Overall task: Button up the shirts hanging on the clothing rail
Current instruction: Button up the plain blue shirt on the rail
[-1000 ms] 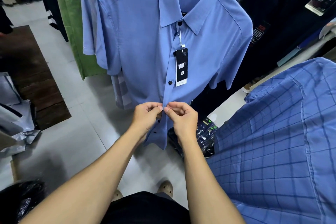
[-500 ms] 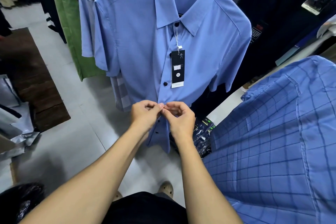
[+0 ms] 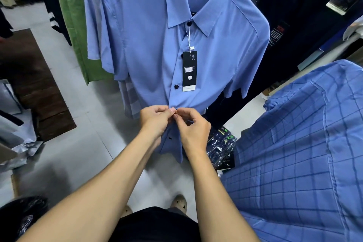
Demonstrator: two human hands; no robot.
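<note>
Over the last second your hands have kept to the same spot on the front placket. The fingers of your right hand [image 3: 194, 133] have arched up more, and the fingertips of both hands have drawn closer together.

From the head camera, the plain blue short-sleeved shirt [image 3: 149, 45] hangs straight ahead, at the middle of the scene, collar at the far top. Your left hand [image 3: 155, 122] pinches the left edge of the placket and your right hand pinches the right edge, so each grip is closed on the shirt fabric, thumbs almost touching. The button between them is hidden.

Above your hands, a small black button [image 3: 176, 86] is fastened. A long black card swing tag [image 3: 189, 70] dangles just right of it on a white string. Below your hands the hem falls open, with one more black button [image 3: 170, 138] showing.

A blue checked shirt [image 3: 294, 153] fills the near right. A green garment [image 3: 68, 15] hangs at the far left, over the grey tiled floor [image 3: 78, 153].
</note>
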